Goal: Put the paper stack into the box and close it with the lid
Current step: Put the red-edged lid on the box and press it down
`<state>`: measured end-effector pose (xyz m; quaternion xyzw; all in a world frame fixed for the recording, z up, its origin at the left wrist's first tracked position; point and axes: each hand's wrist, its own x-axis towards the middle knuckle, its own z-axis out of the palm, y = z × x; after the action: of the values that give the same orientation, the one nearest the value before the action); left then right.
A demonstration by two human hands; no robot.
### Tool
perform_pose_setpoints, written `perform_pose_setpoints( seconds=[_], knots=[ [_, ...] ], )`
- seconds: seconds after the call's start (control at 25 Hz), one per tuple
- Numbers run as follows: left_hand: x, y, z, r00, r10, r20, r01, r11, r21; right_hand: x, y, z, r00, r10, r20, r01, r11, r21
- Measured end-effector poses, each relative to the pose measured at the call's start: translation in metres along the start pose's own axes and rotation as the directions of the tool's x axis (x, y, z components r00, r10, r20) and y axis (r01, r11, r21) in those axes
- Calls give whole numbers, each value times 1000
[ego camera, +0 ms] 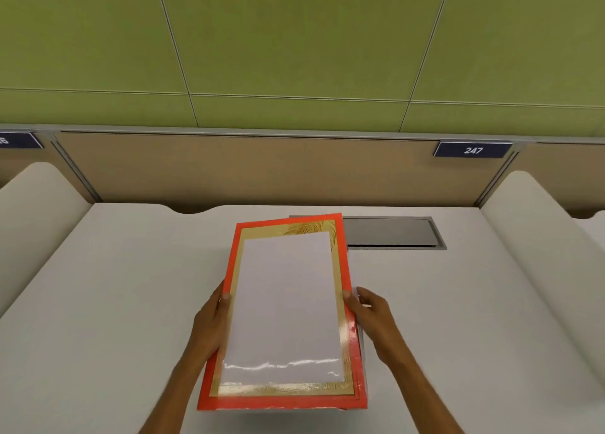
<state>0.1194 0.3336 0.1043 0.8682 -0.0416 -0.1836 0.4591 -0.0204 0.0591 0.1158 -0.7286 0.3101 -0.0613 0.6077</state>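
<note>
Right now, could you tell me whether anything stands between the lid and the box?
Nothing visible does. The left hand and right hand hold the red lid by its long sides, directly over the box, of which only a sliver shows at the right edge. Whether fingers curl underneath cannot be seen.
</note>
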Motion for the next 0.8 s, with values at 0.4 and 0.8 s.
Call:
perform_pose_setpoints(
  seconds=[0.4,0.8],
  knots=[
    [37,-50,38,993,76,-95,-61,987,152,23,54,15,996,34,-86,-41,996,-81],
    [44,-52,49,995,43,-88,-18,964,266,41,79,20,996,27,-84,-39,989,-141]
  ],
)
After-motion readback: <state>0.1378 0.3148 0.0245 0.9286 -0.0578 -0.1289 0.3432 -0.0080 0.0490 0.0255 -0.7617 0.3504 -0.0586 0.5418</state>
